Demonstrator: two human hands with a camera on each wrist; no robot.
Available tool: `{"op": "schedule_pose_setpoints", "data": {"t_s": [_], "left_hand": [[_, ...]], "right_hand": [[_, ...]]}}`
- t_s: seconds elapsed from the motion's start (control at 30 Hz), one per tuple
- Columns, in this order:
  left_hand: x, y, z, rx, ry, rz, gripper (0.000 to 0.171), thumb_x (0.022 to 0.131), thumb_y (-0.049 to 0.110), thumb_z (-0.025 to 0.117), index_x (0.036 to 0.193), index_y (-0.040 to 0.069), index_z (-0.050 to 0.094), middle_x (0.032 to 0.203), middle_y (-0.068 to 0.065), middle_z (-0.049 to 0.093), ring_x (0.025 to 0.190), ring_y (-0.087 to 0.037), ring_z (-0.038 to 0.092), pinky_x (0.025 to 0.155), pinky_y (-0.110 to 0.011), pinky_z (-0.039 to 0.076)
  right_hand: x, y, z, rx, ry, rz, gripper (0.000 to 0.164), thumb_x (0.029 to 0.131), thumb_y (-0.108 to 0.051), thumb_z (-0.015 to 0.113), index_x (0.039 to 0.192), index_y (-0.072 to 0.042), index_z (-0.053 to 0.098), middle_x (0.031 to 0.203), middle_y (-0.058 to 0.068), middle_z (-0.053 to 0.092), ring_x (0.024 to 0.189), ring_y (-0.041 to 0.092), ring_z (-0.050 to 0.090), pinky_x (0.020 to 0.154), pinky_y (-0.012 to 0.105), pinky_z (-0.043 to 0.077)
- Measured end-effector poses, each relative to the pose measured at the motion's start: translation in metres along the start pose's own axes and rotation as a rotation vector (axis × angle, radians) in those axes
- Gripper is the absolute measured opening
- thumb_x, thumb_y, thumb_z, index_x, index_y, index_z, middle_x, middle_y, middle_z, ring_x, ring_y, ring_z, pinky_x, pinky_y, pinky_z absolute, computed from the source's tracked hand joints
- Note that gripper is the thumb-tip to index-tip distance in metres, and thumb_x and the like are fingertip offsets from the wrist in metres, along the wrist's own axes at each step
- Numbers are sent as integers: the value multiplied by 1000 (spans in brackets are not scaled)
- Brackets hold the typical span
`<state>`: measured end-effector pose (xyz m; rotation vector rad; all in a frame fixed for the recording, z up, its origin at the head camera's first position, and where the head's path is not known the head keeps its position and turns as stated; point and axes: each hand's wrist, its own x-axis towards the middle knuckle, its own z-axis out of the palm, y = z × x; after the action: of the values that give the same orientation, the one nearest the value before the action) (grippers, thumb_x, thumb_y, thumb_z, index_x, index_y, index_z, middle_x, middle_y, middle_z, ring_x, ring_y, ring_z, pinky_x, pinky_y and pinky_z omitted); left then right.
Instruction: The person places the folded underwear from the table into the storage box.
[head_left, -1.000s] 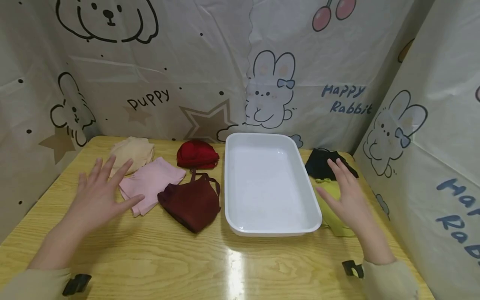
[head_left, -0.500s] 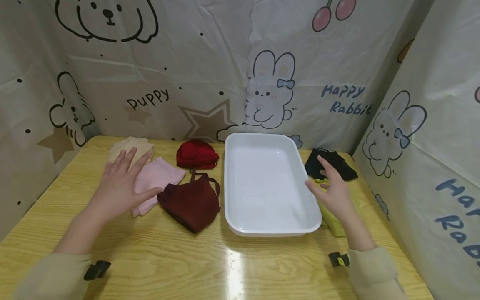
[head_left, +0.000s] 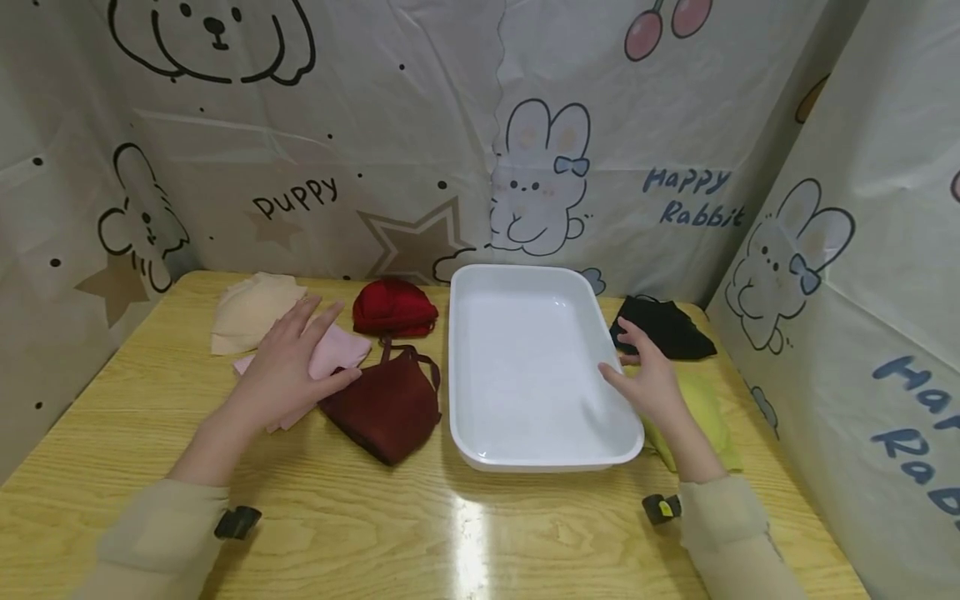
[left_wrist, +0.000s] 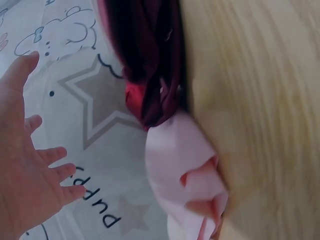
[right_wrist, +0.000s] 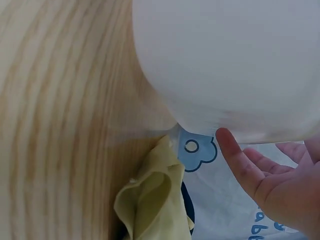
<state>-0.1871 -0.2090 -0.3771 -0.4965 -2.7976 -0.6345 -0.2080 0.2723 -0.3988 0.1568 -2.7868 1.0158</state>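
Observation:
My left hand (head_left: pixel 287 371) hovers with spread fingers over a folded pink garment (head_left: pixel 337 350), partly covering it in the head view. Its thumb overlaps a folded maroon garment (head_left: pixel 386 408) with thin straps, which looks like a bra. In the left wrist view this hand (left_wrist: pixel 30 165) stands apart from the pink and maroon cloth, holding nothing. My right hand (head_left: pixel 648 383) is at the right rim of a white rectangular basin (head_left: pixel 540 461), fingers loosely bent. The right wrist view has its thumb (right_wrist: pixel 235 155) right at the basin's edge. Nothing lies in the basin.
A beige folded garment (head_left: pixel 251 312) and a red one (head_left: pixel 393 308) lie at the back left. Right of the basin are a black garment (head_left: pixel 663 329) and a yellow-green one (head_left: pixel 701 417). Printed cloth walls (head_left: pixel 420 125) enclose the wooden table (head_left: pixel 360 533).
Both hands have moved inward: the left to the right, across the pink garment toward the maroon one; the right to the left, up to the basin's rim. The garments and basin stay in place.

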Motion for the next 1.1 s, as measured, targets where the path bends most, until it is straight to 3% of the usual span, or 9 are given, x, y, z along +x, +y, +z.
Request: {"op": "schedule_pose_setpoints", "data": {"t_s": [0.3, 0.43, 0.6, 0.9, 1.1], "left_hand": [[9, 4, 24, -47, -85, 24, 93, 78, 60, 66, 151, 29, 19, 152, -18, 23, 138, -42, 20, 106, -64, 21], [13, 4, 31, -99, -157, 37, 94, 77, 59, 68, 151, 30, 17, 153, -15, 23, 139, -39, 22, 105, -63, 25], [22, 1, 39, -165, -256, 105, 97, 76, 51, 73, 151, 25, 19, 152, -11, 28, 137, -34, 26, 107, -56, 29], [46, -7, 49, -265, -416, 193, 104, 66, 41, 84, 149, 12, 26, 149, -12, 33, 136, -32, 30, 108, -53, 29], [62, -8, 51, -242, -557, 209, 111, 63, 47, 85, 148, 8, 26, 150, -10, 31, 138, -28, 27, 110, -48, 28]], "right_hand": [[5, 10, 4, -38, -28, 17, 68, 85, -11, 66, 144, -5, 32, 125, 25, 53, 83, 32, 63, 69, 40, 56], [5, 11, 5, -39, -41, 32, 62, 86, -8, 61, 141, 1, 35, 121, 29, 56, 84, 34, 65, 69, 40, 56], [4, 12, 3, -26, -54, 51, 53, 86, -7, 57, 135, 6, 43, 116, 30, 59, 87, 37, 66, 71, 43, 57], [5, 13, 2, -26, -85, 90, 51, 88, -10, 56, 136, 4, 44, 116, 26, 59, 90, 36, 66, 73, 43, 57], [4, 12, 2, -18, -96, 93, 52, 88, -10, 55, 136, 4, 44, 115, 26, 59, 88, 34, 66, 72, 41, 57]]}}
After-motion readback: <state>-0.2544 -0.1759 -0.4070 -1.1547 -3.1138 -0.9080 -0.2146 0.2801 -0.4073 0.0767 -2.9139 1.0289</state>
